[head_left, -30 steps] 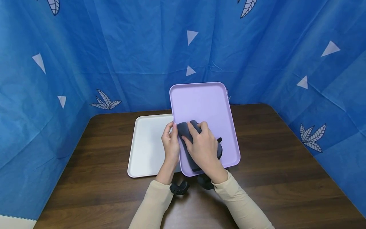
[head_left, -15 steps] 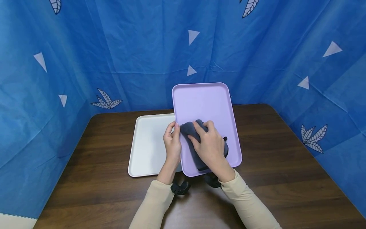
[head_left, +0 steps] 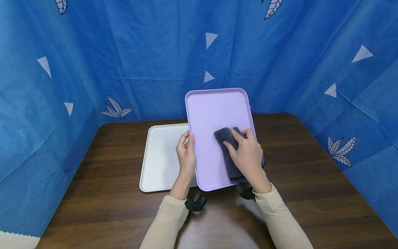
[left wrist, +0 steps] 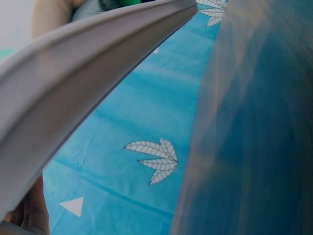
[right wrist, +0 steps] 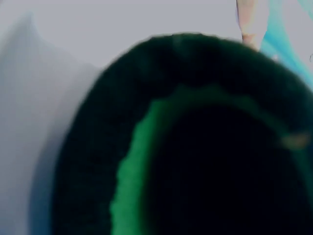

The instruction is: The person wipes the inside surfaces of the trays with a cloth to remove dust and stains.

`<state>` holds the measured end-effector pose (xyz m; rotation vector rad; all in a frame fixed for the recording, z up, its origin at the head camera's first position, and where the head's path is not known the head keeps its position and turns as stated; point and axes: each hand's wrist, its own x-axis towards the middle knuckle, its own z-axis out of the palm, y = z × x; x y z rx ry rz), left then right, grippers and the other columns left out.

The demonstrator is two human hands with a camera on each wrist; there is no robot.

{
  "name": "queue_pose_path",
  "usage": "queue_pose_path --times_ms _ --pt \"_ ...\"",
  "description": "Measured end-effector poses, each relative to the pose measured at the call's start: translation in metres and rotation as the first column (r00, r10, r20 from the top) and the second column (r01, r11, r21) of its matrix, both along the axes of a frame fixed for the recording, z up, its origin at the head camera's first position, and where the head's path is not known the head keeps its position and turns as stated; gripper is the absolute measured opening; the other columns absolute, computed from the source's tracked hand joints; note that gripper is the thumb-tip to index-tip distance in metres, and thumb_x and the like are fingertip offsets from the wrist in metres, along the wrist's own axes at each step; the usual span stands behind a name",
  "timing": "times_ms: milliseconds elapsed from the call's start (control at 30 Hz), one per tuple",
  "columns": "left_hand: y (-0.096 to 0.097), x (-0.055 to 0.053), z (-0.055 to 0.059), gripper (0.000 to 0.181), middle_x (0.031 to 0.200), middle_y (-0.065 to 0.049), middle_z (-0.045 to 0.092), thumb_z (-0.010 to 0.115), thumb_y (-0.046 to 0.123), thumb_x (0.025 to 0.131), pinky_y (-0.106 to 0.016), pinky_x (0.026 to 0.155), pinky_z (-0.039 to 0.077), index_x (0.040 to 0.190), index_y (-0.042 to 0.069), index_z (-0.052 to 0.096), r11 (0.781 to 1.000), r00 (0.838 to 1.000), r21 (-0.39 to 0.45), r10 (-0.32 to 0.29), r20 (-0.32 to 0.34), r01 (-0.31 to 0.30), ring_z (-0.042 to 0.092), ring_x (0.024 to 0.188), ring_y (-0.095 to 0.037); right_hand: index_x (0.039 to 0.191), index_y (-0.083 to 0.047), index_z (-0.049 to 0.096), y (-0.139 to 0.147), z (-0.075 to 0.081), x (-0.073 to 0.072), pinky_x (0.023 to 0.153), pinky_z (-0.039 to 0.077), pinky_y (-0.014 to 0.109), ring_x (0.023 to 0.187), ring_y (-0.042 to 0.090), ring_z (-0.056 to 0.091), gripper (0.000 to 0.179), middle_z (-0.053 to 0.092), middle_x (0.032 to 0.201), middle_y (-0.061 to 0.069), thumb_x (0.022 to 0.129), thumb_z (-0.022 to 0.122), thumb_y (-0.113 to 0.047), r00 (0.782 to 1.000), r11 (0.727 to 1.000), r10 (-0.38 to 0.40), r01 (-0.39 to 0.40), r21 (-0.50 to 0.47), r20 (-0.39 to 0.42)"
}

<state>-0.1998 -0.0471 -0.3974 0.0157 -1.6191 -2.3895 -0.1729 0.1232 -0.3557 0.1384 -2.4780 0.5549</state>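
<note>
My left hand (head_left: 186, 155) holds a lilac rectangular tray (head_left: 214, 107) by its left rim, thumb on the near side. The tray is tilted up, facing me. Against its lower right part, my right hand (head_left: 248, 155) grips a folded dark grey cloth (head_left: 229, 157), thumb and fingers spread over the folds. In the left wrist view the tray's rim (left wrist: 73, 73) crosses at a slant, with part of the left hand (left wrist: 36, 210) below. The right wrist view is filled by the cloth's dark rounded fold (right wrist: 83, 171), with the pale tray surface (right wrist: 122, 24) behind.
A white tray (head_left: 164, 155) lies on the brown wooden table (head_left: 118, 173), partly hidden behind the lilac tray. Blue patterned curtains (head_left: 149, 52) hang at the back and both sides. A black wrist device (head_left: 196, 204) sits on the left wrist.
My right hand has slid the cloth to the right across the lilac tray, from its left rim toward its right. The left hand keeps its hold, and the tray has shifted only slightly.
</note>
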Motion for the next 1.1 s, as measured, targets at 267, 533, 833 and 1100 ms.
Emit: queue_pose_path --times_ms 267,533,833,1100 --pt "0.000 0.000 0.000 0.030 0.087 0.005 0.072 0.048 0.025 0.103 -0.022 0.060 0.052 0.121 0.003 0.060 1.000 1.000 -0.001 -0.002 -0.011 0.002 0.068 0.072 -0.008 0.128 -0.009 0.065 0.024 -0.003 -0.006 0.050 0.049 0.046 0.066 0.036 0.059 0.051 0.054 0.108 0.023 0.083 0.079 -0.028 0.995 0.996 -0.078 0.080 -0.033 0.057" --pt "0.000 -0.001 -0.002 0.030 0.089 0.003 0.073 0.049 0.024 0.103 -0.021 0.061 0.052 0.121 0.002 0.059 1.000 1.000 0.005 0.001 -0.018 -0.001 0.068 0.073 -0.008 0.131 -0.009 0.063 0.032 -0.008 -0.010 0.056 0.050 0.050 0.075 0.040 0.060 0.050 0.053 0.110 0.023 0.086 0.075 -0.029 0.985 0.989 -0.116 0.127 -0.082 0.127" --pt "-0.001 -0.001 -0.003 0.031 0.089 0.005 0.073 0.049 0.022 0.103 -0.021 0.061 0.053 0.121 0.000 0.058 1.000 0.999 0.012 0.009 -0.044 -0.009 0.069 0.073 -0.008 0.132 -0.008 0.061 0.024 -0.011 -0.009 0.060 0.052 0.053 0.079 0.041 0.061 0.052 0.053 0.111 0.024 0.088 0.073 -0.031 0.981 0.985 -0.124 0.140 -0.102 0.146" --pt "0.000 0.000 -0.002 0.032 0.092 0.004 0.073 0.048 0.023 0.104 -0.022 0.063 0.054 0.123 0.001 0.058 1.000 0.999 0.017 0.009 -0.042 -0.009 0.069 0.076 -0.008 0.130 -0.009 0.064 0.007 -0.009 -0.005 0.056 0.052 0.050 0.072 0.038 0.061 0.051 0.054 0.110 0.023 0.086 0.075 -0.033 0.988 0.993 -0.082 0.092 -0.079 0.131"
